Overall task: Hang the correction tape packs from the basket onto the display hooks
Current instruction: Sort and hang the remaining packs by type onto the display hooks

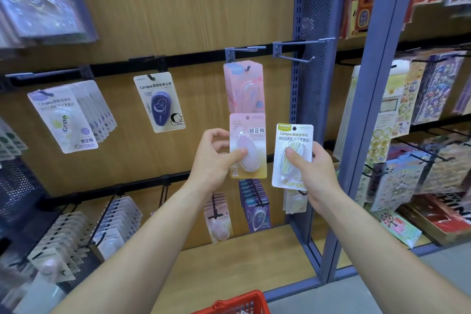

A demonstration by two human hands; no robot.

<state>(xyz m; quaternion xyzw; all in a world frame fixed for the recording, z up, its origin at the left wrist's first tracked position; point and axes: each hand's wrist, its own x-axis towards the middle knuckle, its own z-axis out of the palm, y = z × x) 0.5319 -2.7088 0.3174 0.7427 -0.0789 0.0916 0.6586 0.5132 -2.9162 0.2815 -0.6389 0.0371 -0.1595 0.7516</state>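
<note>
Two packs are held up, one in each hand: the left hand (216,158) pinches a pink correction tape pack (248,145) between thumb and curled fingers, and the right hand (317,173) grips a white-and-green pack (293,158), thumb on its blister. Both stand upright, side by side and apart, near the right edge of the wooden display board (178,13). Just above the pink one a stack of pink packs (243,86) hangs from a hook (244,50); a bare hook (300,51) juts out at the board's right edge. The red basket (237,304) shows below
</note>
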